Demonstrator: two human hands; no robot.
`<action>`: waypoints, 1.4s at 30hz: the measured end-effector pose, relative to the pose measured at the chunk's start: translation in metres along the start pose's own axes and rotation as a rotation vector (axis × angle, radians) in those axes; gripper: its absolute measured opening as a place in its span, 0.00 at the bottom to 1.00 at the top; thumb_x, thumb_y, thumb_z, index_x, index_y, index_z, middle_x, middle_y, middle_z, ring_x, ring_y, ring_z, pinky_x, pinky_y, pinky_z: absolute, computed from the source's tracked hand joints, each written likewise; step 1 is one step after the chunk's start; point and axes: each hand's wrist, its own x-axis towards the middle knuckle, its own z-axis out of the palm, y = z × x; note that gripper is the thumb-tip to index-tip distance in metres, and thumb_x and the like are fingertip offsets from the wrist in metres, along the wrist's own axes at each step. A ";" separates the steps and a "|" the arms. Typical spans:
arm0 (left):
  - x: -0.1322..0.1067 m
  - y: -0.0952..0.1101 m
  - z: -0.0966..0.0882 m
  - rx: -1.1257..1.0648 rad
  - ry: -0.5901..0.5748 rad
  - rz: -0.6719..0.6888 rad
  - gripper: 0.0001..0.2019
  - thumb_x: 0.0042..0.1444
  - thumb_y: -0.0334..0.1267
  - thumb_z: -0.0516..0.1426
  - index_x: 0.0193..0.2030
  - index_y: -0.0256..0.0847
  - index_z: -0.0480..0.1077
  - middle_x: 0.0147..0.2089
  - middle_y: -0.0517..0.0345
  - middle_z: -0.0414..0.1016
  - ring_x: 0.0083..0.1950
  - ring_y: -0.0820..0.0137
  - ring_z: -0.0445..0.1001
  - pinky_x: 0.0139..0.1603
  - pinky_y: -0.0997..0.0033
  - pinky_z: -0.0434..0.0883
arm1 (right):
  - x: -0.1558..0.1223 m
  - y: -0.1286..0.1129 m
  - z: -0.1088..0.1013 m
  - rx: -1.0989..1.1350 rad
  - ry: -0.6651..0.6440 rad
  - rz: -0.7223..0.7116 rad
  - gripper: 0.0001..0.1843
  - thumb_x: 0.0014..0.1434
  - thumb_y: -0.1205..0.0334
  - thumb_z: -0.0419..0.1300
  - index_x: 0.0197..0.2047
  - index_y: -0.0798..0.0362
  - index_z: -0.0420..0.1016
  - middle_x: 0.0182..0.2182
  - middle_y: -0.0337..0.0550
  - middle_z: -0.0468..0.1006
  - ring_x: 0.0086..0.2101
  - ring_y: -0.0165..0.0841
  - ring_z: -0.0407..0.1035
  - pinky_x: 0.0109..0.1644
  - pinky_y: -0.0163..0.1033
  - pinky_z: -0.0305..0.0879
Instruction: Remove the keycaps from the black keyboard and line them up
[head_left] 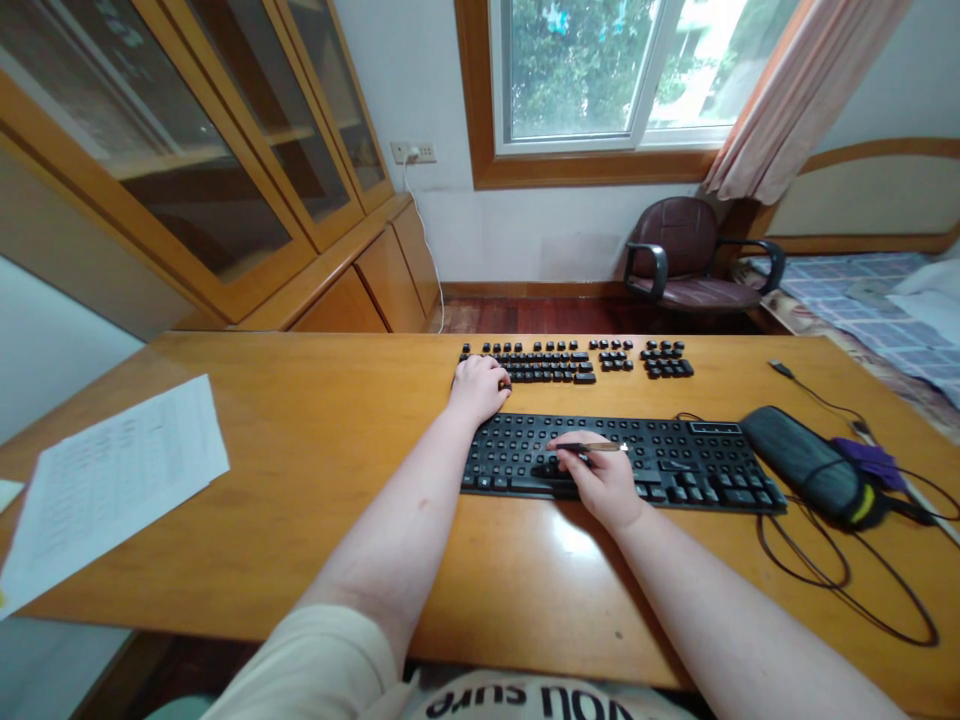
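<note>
Many loose keys (580, 357) on our desk (337, 420), beyond the keyboard (660, 465). Our left hand (478, 388) is at them, grip we cannot tell; our right hand (604, 485) grasps a slim tool (596, 447).

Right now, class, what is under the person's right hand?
Beneath the right hand, which holds a pen-like tool, is the black keyboard; the part directly below is covered.

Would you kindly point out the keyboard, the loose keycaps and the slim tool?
Keyboard (649, 463), head view: middle key area.
Loose keycaps (585, 379), head view: one wide keycap.
Slim tool (602, 447), head view: brown shaft.
</note>
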 end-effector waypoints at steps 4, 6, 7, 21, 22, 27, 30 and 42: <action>0.000 0.000 0.001 -0.003 0.011 -0.009 0.06 0.49 0.40 0.59 0.34 0.45 0.75 0.44 0.52 0.71 0.50 0.58 0.62 0.50 0.57 0.58 | 0.001 -0.001 0.000 -0.003 -0.006 0.002 0.08 0.59 0.63 0.55 0.37 0.50 0.75 0.30 0.43 0.78 0.33 0.34 0.73 0.39 0.41 0.70; 0.000 0.000 0.001 -0.002 0.006 -0.024 0.06 0.49 0.39 0.59 0.34 0.45 0.75 0.44 0.52 0.71 0.50 0.57 0.62 0.50 0.57 0.58 | 0.001 -0.001 0.000 -0.008 -0.003 0.004 0.08 0.59 0.62 0.55 0.37 0.50 0.75 0.31 0.43 0.78 0.33 0.34 0.73 0.39 0.42 0.70; 0.000 0.000 0.001 -0.003 0.002 -0.027 0.06 0.49 0.39 0.59 0.34 0.45 0.75 0.44 0.52 0.71 0.50 0.57 0.62 0.50 0.57 0.58 | 0.001 -0.001 0.000 -0.008 0.001 0.003 0.08 0.59 0.62 0.55 0.37 0.50 0.75 0.31 0.44 0.78 0.33 0.34 0.73 0.39 0.42 0.70; -0.004 0.040 -0.049 -0.184 0.126 -0.040 0.07 0.56 0.39 0.53 0.34 0.41 0.72 0.40 0.52 0.72 0.46 0.59 0.65 0.50 0.59 0.59 | 0.007 -0.003 -0.002 0.110 0.137 0.292 0.13 0.57 0.55 0.58 0.41 0.54 0.72 0.31 0.46 0.79 0.24 0.32 0.72 0.29 0.37 0.70; -0.009 0.048 -0.058 -0.229 0.120 -0.009 0.08 0.57 0.39 0.52 0.35 0.41 0.72 0.39 0.53 0.73 0.45 0.60 0.65 0.50 0.60 0.59 | 0.011 -0.007 -0.008 0.099 0.128 0.286 0.12 0.58 0.55 0.56 0.39 0.54 0.73 0.32 0.46 0.78 0.27 0.33 0.73 0.32 0.38 0.71; -0.052 0.075 -0.070 -0.355 -0.106 0.117 0.07 0.54 0.40 0.56 0.35 0.41 0.73 0.38 0.53 0.74 0.43 0.60 0.68 0.48 0.62 0.62 | 0.029 -0.020 -0.045 -0.160 -0.149 0.297 0.13 0.60 0.55 0.54 0.29 0.52 0.73 0.26 0.42 0.77 0.30 0.37 0.72 0.34 0.39 0.68; -0.078 0.076 -0.051 -0.372 -0.172 0.089 0.10 0.51 0.42 0.59 0.39 0.42 0.73 0.41 0.52 0.74 0.45 0.60 0.68 0.48 0.62 0.64 | 0.024 -0.015 -0.043 -0.128 -0.144 0.300 0.09 0.59 0.58 0.55 0.35 0.51 0.73 0.29 0.42 0.78 0.30 0.36 0.73 0.35 0.39 0.68; -0.091 0.066 -0.018 -0.336 -0.248 0.152 0.16 0.50 0.47 0.60 0.44 0.44 0.70 0.43 0.57 0.72 0.46 0.62 0.68 0.51 0.62 0.64 | 0.014 0.004 -0.014 -0.185 -0.199 0.323 0.08 0.60 0.59 0.51 0.34 0.51 0.69 0.27 0.41 0.76 0.29 0.34 0.71 0.34 0.38 0.66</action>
